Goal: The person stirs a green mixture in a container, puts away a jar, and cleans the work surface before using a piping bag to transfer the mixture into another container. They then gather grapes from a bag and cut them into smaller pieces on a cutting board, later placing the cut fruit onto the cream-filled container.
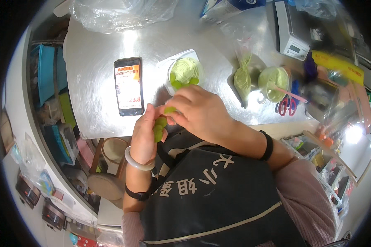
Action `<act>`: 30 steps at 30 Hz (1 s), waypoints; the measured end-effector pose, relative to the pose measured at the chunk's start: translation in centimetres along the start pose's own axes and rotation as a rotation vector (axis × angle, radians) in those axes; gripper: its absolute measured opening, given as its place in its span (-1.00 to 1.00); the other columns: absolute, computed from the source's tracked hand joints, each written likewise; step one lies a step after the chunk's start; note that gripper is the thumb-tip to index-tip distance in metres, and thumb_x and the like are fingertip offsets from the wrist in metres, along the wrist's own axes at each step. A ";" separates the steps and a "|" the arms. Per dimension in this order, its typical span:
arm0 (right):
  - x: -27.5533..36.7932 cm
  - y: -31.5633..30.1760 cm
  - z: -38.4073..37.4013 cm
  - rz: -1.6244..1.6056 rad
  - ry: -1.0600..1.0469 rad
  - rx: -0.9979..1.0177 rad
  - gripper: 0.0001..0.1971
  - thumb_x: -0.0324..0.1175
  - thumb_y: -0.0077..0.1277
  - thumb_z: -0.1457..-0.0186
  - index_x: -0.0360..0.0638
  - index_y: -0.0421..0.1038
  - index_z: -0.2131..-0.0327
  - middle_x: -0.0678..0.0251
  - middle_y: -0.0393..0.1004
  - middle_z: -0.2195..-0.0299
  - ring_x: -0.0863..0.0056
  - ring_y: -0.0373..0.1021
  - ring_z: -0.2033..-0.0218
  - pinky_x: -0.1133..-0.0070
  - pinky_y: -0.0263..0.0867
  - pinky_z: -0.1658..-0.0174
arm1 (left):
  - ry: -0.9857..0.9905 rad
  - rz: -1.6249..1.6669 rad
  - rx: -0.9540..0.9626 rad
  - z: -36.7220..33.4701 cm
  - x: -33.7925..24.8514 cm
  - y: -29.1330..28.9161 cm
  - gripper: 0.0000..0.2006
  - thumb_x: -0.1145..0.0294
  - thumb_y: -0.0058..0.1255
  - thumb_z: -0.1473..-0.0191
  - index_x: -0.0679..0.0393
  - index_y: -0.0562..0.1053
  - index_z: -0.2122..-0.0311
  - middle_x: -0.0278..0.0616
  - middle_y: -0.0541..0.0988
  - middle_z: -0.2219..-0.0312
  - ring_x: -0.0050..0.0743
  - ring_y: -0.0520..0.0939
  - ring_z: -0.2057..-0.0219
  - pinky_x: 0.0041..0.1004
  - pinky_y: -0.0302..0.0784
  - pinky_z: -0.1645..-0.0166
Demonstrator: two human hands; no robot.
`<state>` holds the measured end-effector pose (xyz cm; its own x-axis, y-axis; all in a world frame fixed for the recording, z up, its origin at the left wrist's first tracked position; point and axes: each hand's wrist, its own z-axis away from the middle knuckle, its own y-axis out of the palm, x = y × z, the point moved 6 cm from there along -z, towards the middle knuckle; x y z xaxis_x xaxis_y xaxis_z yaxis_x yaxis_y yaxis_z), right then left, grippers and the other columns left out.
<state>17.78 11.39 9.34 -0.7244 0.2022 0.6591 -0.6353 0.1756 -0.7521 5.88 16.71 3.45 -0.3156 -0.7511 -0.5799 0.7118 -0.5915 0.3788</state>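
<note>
My left hand (pixel 146 133) cups green pieces (pixel 159 128) in palm. My right hand (pixel 198 111) pinches one green piece (pixel 169 110) just above them, near side of cream cup (pixel 184 71), right of phone (pixel 128 86).

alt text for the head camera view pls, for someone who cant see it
Seen from above, a person's left hand cups several green grape pieces while the right hand pinches one green piece beside a small cup of pale green cream. On the steel table lie a smartphone, a piping bag and red scissors.
</note>
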 end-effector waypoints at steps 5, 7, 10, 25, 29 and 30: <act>-1.8 -1.3 -0.7 -0.007 0.040 -0.105 -0.80 -0.46 0.13 0.21 -0.10 0.44 0.39 0.34 0.42 0.43 0.42 0.39 0.44 0.56 0.33 0.43 | 0.063 -0.067 0.057 -1.3 -1.6 0.6 -0.50 0.01 -0.29 -0.20 0.31 0.45 0.16 -0.24 0.50 0.41 -0.70 0.39 0.46 -0.71 0.19 0.57; -3.8 -1.2 -1.1 -0.076 0.150 -0.178 -0.81 -0.50 0.10 0.20 -0.14 0.43 0.39 0.31 0.42 0.45 0.39 0.42 0.49 0.55 0.34 0.46 | 0.125 -0.136 -0.091 -2.8 -2.9 -0.3 -0.55 0.08 -0.24 -0.19 0.31 0.44 0.14 -0.29 0.49 0.41 -0.71 0.39 0.44 -0.72 0.18 0.57; -5.6 -1.1 -1.7 0.025 0.379 -0.251 -0.88 -0.50 0.09 0.19 -0.19 0.42 0.46 0.24 0.42 0.47 0.31 0.44 0.51 0.51 0.36 0.47 | 0.166 -0.157 -0.105 -6.0 -3.6 -1.1 -0.65 0.21 -0.21 -0.16 0.24 0.45 0.10 -0.31 0.50 0.40 -0.71 0.40 0.44 -0.73 0.20 0.55; -7.2 2.9 -3.0 0.252 0.808 -0.331 -0.85 -0.35 0.04 0.12 -0.25 0.45 0.51 0.11 0.47 0.55 0.23 0.46 0.52 0.45 0.39 0.45 | 0.246 -0.527 0.254 -11.3 -1.9 -1.4 -0.62 0.57 -0.28 -0.02 0.22 0.43 0.04 -0.22 0.49 0.35 -0.59 0.44 0.40 -0.63 0.37 0.26; -7.1 2.3 -2.7 0.051 0.859 -0.318 -0.84 -0.35 0.02 0.12 -0.26 0.48 0.55 0.07 0.47 0.56 0.16 0.44 0.52 0.40 0.37 0.43 | 0.238 -0.553 0.296 -11.3 -2.0 -1.5 -0.60 0.59 -0.29 0.00 0.26 0.40 0.01 -0.18 0.49 0.31 -0.56 0.47 0.33 -0.61 0.39 0.21; -6.9 2.1 -2.5 -0.010 0.843 -0.352 -0.85 -0.36 0.02 0.12 -0.25 0.50 0.55 0.07 0.46 0.58 0.15 0.44 0.52 0.40 0.36 0.42 | 0.223 -0.541 0.310 -11.4 -1.8 -1.6 -0.59 0.59 -0.29 0.00 0.27 0.39 0.00 -0.18 0.49 0.30 -0.56 0.48 0.31 -0.61 0.40 0.21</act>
<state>22.18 12.80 3.21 -0.1959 0.8118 0.5501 -0.4220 0.4366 -0.7946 12.43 22.38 -4.29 -0.4165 -0.2657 -0.8695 0.2654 -0.9502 0.1632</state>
